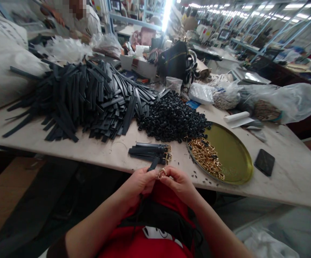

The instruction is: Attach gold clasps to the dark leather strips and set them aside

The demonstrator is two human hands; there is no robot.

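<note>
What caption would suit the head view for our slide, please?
Left hand holds a dark strap, right hand a gold buckle, at a table heaped with loose strips.

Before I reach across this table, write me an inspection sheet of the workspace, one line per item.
Surface: pale tabletop; small dark bits scattered beside the tray.
Job's things: dark strap pile; heap of black loops; gold buckles on one side of the tray; a few buckled straps laid together.
Clutter: phone right of the tray; clear plastic bag and black bag farther back.
Hands: left hand holds a strap; right hand pinches a buckle between its fingers; whether the two are threaded together, cannot tell.
Cables: nothing seen on the tabletop.
Surroundings: lit tube overhead; another person at far left; background blurred.
</note>
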